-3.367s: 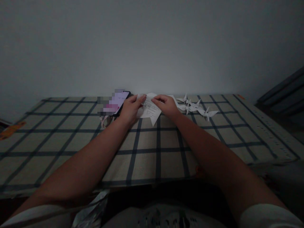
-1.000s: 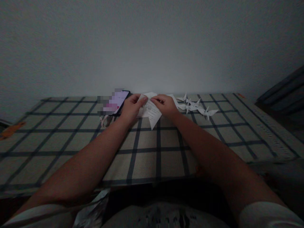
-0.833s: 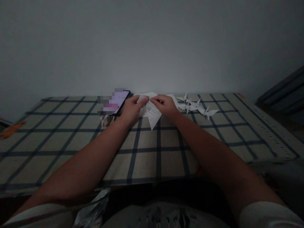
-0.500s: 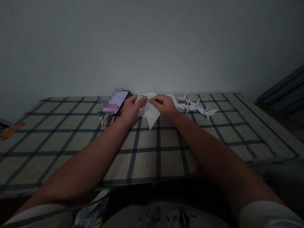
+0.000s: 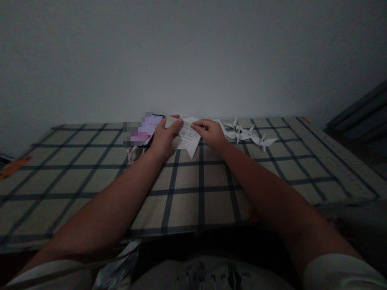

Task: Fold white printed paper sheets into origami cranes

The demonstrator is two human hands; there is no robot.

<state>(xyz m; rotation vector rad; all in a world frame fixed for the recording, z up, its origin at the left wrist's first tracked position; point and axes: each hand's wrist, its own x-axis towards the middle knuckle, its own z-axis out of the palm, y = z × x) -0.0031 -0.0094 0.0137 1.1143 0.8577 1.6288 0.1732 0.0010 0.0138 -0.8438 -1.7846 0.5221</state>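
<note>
The room is dim, with a plain grey wall behind a bench [image 5: 90, 177] that is covered by a beige cloth with dark blue checks. Both bare arms of the person reach from the near edge to the far middle of the bench, close to the wall.

The left hand [image 5: 164, 137] is closed in a pinch on the far left corner of a white printed paper sheet [image 5: 188, 140], with the thumb on one side and the fingers [image 5: 178, 121] curled over the edge. The right hand [image 5: 211, 133] is also closed on the sheet and pinches its right edge between thumb and fingertips. The sheet is partly folded, and its pointed tip hangs toward the near side, just above the cloth.

Compared with half a second ago, the left hand has raised its corner toward the wall, so the left flap now stands more open. The near tip of the sheet sits a little farther from the person than before. The right hand has stayed almost in the same place.

Just left of the left hand, a phone [image 5: 150, 127] with a lit screen lies on the cloth. A pale cord [image 5: 132, 153] lies near it. To the right of the right hand is a small group of folded paper cranes [image 5: 248, 134]. An orange object [image 5: 12, 167] lies at the far left edge.
</note>
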